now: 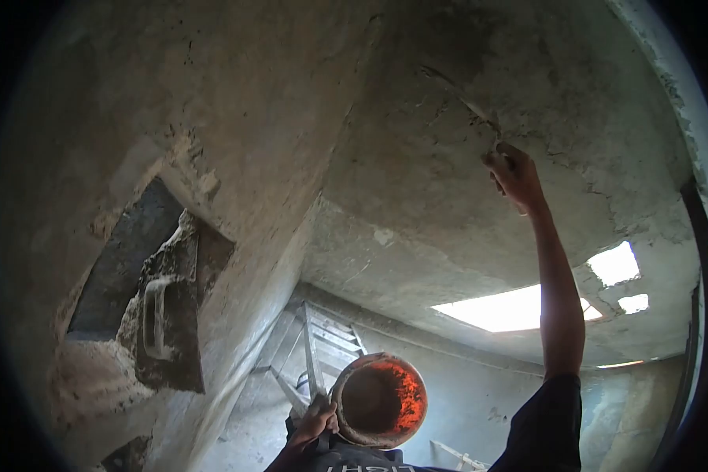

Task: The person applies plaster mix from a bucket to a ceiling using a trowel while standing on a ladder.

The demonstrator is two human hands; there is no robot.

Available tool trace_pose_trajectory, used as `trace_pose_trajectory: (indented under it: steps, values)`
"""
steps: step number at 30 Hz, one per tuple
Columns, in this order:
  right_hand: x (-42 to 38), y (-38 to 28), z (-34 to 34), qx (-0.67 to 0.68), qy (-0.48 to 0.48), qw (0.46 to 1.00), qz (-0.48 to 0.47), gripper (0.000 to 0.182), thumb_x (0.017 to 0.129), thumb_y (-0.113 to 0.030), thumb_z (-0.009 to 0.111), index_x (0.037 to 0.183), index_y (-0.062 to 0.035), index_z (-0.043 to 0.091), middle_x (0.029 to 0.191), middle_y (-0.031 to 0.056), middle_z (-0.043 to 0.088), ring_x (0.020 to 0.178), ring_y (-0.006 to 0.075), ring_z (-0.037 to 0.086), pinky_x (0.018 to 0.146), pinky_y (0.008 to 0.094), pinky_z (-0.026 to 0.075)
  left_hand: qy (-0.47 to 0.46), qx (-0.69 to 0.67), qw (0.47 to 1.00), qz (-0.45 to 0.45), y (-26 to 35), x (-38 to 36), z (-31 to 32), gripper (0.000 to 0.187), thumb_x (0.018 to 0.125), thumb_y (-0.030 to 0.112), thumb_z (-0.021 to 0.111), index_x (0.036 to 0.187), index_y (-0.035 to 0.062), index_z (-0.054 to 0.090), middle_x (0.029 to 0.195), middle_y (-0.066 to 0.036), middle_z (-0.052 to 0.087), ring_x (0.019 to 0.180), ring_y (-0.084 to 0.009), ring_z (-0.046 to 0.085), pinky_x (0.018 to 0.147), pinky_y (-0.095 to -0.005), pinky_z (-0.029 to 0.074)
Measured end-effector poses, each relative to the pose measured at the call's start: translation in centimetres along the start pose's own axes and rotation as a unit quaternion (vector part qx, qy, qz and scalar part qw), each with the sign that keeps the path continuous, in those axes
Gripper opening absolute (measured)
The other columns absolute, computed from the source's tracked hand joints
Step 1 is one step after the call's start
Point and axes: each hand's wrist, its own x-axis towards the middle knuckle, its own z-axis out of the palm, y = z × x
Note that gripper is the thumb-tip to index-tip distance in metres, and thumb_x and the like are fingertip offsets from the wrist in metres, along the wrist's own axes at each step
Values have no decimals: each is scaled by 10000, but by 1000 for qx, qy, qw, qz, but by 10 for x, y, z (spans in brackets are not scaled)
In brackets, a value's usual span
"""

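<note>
My right hand [519, 179] is stretched out up to the rough grey plaster surface [417, 181], fingers closed round the handle end of a trowel [462, 96]. The trowel's long thin blade shows nearly edge-on and lies along the plaster, with dark wet-looking patches around it. Low in the view, my left hand [316, 418] grips the rim of a round bucket [407, 397] close to my body. The bucket's inside wall is bright orange where bare, and grey mortar coats the rest of it.
At the left, a plastering float [169, 315] with a loop handle rests in a recess [118, 275] in the wall, caked with mortar. A ladder [315, 354] stands behind the bucket. Bright openings [495, 308] show at the right, beside my right forearm.
</note>
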Motion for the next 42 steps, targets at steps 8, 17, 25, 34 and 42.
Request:
trace_pose_trajectory:
  steps: [8, 17, 25, 34, 42]
  values:
    - [62, -59, -62, 0, -91, 996, 16, 302, 883, -296, 570, 1013, -34, 644, 652, 57, 586, 467, 115, 522, 419, 268, 428, 1, -12, 1000, -25, 16, 1, 10, 280, 964, 277, 486, 769, 103, 386, 548, 0, 351, 493, -151, 406, 527, -331, 398]
    - [52, -97, -122, 0, 74, 996, -53, 295, 929, -302, 517, 994, -37, 629, 731, 61, 604, 529, 95, 544, 440, 250, 453, -41, 2, 999, -3, 6, 8, -2, 308, 966, 275, 473, 728, 95, 398, 539, -4, 377, 480, -165, 433, 514, -341, 405]
    - [57, -48, -33, -172, -69, 978, -98, 276, 923, -297, 532, 945, -39, 627, 678, 49, 582, 529, 113, 505, 446, 278, 439, -25, -12, 1000, 5, 22, 4, 13, 296, 964, 274, 480, 741, 92, 409, 544, 5, 376, 482, -156, 429, 524, -342, 418]
    - [58, -96, -101, -84, 99, 989, -65, 312, 935, -307, 500, 1044, -50, 640, 711, 49, 591, 542, 105, 545, 455, 266, 443, 14, -34, 999, -15, 10, 7, 6, 268, 964, 269, 481, 771, 97, 410, 544, 7, 370, 478, -154, 419, 531, -342, 422]
    - [40, -75, -57, -81, 16, 994, -69, 303, 926, -308, 533, 936, -27, 646, 631, 48, 556, 494, 102, 507, 455, 282, 452, -74, -31, 997, -15, 8, 11, -1, 185, 969, 260, 472, 879, 123, 387, 555, 12, 356, 489, -141, 410, 533, -330, 405]
